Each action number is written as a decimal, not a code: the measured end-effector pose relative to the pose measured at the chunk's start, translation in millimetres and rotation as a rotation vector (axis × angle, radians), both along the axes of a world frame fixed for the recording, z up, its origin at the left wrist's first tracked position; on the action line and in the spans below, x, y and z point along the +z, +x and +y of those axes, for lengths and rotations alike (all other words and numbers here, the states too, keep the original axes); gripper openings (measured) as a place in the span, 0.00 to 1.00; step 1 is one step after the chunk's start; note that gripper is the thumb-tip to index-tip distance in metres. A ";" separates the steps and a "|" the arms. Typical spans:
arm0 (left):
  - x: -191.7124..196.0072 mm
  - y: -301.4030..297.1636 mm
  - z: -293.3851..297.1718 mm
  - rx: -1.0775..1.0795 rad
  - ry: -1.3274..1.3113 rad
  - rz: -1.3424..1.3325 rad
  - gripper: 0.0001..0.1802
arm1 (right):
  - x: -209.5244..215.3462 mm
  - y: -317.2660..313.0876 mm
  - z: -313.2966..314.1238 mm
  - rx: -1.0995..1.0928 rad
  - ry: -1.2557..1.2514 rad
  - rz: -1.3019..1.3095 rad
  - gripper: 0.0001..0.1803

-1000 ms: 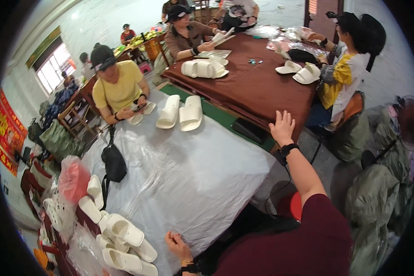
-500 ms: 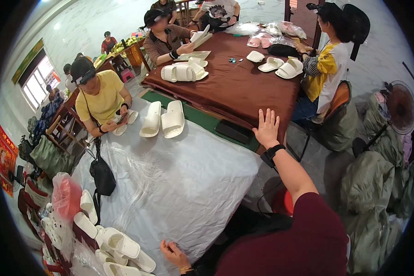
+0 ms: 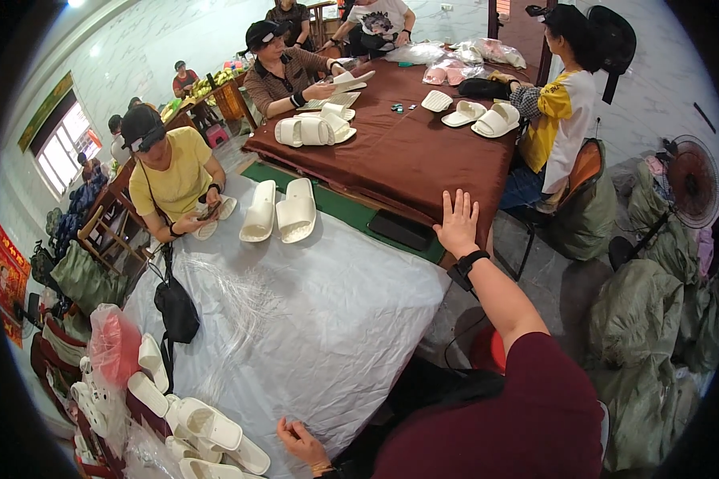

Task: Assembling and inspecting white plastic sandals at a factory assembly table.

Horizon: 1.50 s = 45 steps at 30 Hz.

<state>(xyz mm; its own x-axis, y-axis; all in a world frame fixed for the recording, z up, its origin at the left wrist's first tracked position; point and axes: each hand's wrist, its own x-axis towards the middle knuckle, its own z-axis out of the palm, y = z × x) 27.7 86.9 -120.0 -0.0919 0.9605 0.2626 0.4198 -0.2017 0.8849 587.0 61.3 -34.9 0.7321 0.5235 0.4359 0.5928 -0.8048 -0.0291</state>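
Observation:
My right hand reaches forward, fingers spread, its palm at the near right corner of the brown tablecloth. It holds nothing. Nearer to me, my left hand rests by the front edge of the table covered in white sheeting. Its fingers are loosely bent and apart, and nothing shows in them. To its left lies a pile of white slippers. Farther off on the same table stand two white slippers, side by side, beyond a bundle of clear thin strands.
A black pouch lies at the table's left side. Across from me, a person in yellow holds a small dark thing. Another person in brown holds a white slipper-shaped piece. A fan and green sacks stand at the right.
The person in brown has lowered the white piece from upright to nearly flat. My view has shifted slightly; both my hands keep nearly the same place and pose.

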 end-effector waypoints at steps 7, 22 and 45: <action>6.1 2.5 -1.7 0.004 -0.009 0.054 0.15 | 1.7 -1.3 -1.8 0.005 0.002 -0.010 0.49; 9.0 4.9 -2.1 0.013 -0.008 0.032 0.14 | 1.1 -1.9 -1.9 -0.006 -0.019 -0.010 0.51; 10.4 3.2 -1.9 0.009 -0.025 0.050 0.13 | 3.7 -3.7 -1.3 -0.011 -0.070 0.023 0.52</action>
